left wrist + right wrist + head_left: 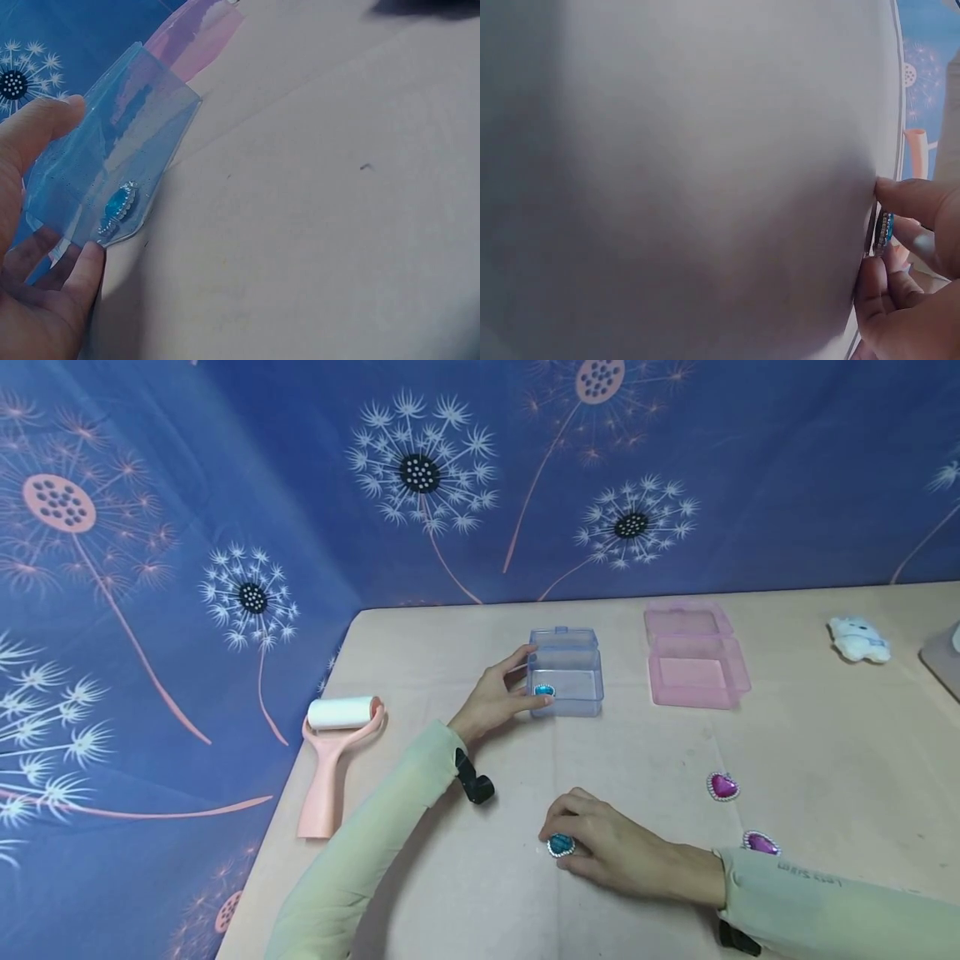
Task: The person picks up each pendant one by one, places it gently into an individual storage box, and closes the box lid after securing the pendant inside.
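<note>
My left hand grips the left side of a clear blue plastic box, whose lid stands open at the back. Inside that box lies a blue gem with a silvery beaded rim, seen through the wall in the left wrist view. Closer to me, my right hand pinches a second blue gem between thumb and fingers, low over the table. In the right wrist view this gem stands on edge, partly covered by the fingers. Two magenta-purple gems, one heart-shaped and one partly behind the right sleeve, lie on the cloth.
An open pink plastic box stands right of the blue one. A pink-handled lint roller lies at the left edge. Far right are a small white plush toy and a grey object. A dandelion-print curtain borders the table.
</note>
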`<action>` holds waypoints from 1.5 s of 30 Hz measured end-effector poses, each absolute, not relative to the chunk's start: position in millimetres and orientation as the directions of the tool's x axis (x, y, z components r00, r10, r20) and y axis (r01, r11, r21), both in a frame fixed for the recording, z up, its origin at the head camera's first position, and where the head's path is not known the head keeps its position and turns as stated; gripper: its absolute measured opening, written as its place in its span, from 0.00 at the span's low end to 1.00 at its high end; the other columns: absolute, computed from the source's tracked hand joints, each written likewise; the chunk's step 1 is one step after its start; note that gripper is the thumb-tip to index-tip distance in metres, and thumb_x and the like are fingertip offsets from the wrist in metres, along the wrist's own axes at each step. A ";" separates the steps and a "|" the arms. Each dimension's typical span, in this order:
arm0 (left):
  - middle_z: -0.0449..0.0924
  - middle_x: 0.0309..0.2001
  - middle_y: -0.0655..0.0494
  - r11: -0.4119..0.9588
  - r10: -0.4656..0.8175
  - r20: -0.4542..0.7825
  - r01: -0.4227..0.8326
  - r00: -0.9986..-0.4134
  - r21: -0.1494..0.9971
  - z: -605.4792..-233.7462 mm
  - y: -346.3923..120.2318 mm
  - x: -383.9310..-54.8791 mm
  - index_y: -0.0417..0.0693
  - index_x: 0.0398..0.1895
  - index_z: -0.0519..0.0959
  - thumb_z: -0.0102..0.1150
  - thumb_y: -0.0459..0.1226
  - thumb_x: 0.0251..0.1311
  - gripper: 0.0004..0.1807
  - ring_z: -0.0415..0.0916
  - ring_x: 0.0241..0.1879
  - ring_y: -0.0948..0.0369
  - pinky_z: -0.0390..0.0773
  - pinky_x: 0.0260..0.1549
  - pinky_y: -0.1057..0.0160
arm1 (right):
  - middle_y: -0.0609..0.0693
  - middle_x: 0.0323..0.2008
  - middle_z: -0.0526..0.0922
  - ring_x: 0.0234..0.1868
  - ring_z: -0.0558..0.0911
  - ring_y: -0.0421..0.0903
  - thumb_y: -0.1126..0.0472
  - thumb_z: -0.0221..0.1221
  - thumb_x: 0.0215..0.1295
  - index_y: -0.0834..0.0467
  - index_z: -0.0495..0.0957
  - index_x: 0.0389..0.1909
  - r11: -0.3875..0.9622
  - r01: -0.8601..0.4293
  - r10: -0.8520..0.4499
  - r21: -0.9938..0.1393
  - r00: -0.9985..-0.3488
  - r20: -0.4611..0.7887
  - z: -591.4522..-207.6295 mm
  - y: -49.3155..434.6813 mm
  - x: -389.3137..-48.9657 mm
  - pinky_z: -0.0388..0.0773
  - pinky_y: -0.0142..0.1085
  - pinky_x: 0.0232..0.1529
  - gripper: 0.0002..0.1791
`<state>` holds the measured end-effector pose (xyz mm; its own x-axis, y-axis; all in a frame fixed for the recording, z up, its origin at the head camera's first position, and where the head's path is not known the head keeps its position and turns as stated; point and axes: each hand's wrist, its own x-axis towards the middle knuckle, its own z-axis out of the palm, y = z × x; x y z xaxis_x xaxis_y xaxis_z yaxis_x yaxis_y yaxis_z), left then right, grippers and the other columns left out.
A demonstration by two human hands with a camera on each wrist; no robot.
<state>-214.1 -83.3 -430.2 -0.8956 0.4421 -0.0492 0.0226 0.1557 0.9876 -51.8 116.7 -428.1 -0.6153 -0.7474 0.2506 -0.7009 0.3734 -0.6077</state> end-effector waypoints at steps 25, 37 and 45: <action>0.51 0.76 0.46 0.199 0.454 -0.078 0.015 -0.888 0.980 -404.1 -88.3 -210.3 0.47 0.76 0.50 0.69 0.30 0.53 0.50 0.55 0.73 0.49 0.68 0.66 0.58 | 0.48 0.39 0.84 0.37 0.83 0.44 0.67 0.73 0.48 0.57 0.82 0.38 0.517 -0.679 -0.474 -0.521 -0.734 0.486 -334.4 139.1 -160.8 0.81 0.40 0.41 0.15; 0.58 0.73 0.51 0.191 0.409 -0.049 0.034 -0.911 0.981 -423.3 -84.6 -215.2 0.53 0.75 0.56 0.71 0.32 0.51 0.48 0.61 0.70 0.53 0.73 0.61 0.64 | 0.57 0.41 0.83 0.39 0.83 0.54 0.66 0.70 0.54 0.61 0.81 0.39 0.585 -0.620 -0.461 -0.523 -0.785 0.414 -357.2 139.3 -215.0 0.81 0.49 0.45 0.12; 0.56 0.74 0.52 0.162 0.437 -0.073 -0.001 -0.897 0.987 -426.5 -82.6 -212.1 0.53 0.76 0.53 0.69 0.30 0.53 0.49 0.60 0.71 0.52 0.73 0.61 0.64 | 0.55 0.40 0.83 0.40 0.83 0.51 0.65 0.70 0.54 0.62 0.81 0.39 0.612 -0.633 -0.592 -0.474 -0.764 0.257 -381.9 139.0 -222.3 0.83 0.46 0.42 0.12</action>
